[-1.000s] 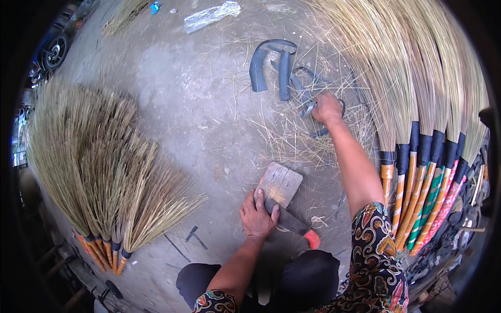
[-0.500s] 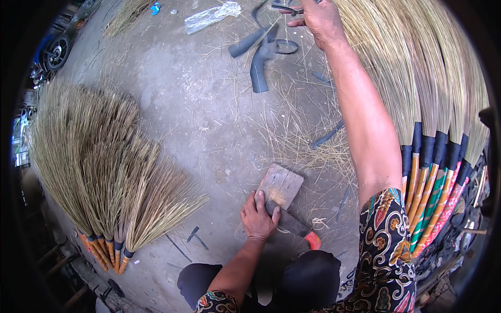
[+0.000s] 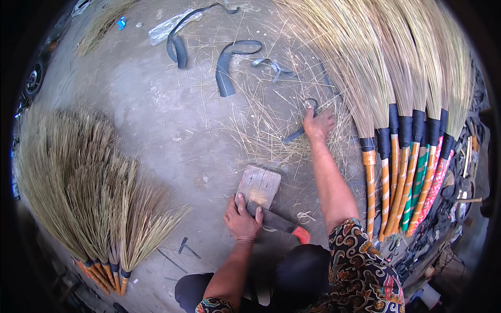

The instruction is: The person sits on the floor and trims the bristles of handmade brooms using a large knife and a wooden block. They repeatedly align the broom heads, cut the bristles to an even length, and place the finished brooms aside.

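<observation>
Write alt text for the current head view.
A person's right hand is open over loose straw by a dark strip, while the left hand rests on a knife and a board. Brooms lie to the left, more brooms to the right.

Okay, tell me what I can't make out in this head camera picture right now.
Head view: part of the red-handled knife, covered by the left hand.
Head view: whether the black rubber strip is one piece, its middle hidden by the right hand.
Head view: many bristle tips of the brooms on the right, cut off by the upper edge.
Head view: the full outline of the motorcycle wheel, lost in the dark fisheye rim.
</observation>
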`<state>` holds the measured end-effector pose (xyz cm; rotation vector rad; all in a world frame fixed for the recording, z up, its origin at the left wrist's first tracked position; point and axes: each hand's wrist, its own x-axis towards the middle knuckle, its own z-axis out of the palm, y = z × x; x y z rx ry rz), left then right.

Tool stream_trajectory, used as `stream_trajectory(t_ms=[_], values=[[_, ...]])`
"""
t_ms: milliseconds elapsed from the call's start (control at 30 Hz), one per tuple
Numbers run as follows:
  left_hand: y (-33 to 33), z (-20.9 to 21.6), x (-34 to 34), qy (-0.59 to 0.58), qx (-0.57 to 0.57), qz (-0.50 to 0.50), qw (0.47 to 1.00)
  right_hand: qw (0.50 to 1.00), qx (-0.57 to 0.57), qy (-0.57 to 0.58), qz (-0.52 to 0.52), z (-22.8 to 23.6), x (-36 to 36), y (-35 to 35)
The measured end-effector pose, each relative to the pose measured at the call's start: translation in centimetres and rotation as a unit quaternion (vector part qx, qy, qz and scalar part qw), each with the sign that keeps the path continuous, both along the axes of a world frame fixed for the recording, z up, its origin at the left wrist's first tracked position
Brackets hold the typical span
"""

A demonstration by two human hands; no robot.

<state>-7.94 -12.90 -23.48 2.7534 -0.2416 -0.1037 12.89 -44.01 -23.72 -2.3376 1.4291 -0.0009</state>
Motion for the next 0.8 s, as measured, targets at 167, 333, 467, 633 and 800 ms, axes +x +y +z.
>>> stream_trajectory(t_ms=[167, 333, 467, 633, 800], values=[[-0.1, 0.0, 0.1, -0.012, 0.011, -0.010, 1.000, 0.933, 0.214, -0.266, 0.111, -0.5, 2.9, 0.4], [-0.2, 0.1, 0.0, -0.004, 0.008, -0.003, 1.000, 0.973, -0.135, -0.117, 0.145, -0.8, 3.9, -8.0], [-0.1, 0.1, 0.0, 0.001, 0.016, -0.005, 1.000, 0.975, -0.173, 0.034, 0.137, -2.4, 2.3, -13.3], [-0.1, 0.1, 0.1, -0.001, 0.011, -0.004, 1.000, 0.952, -0.212, -0.022, 0.221, -2.4, 0.1, -11.2], [-0.2, 0.0, 0.0, 0.001, 0.006, -0.006, 1.000, 0.935, -0.139, -0.064, 0.321, -1.3, -3.0, -6.2]])
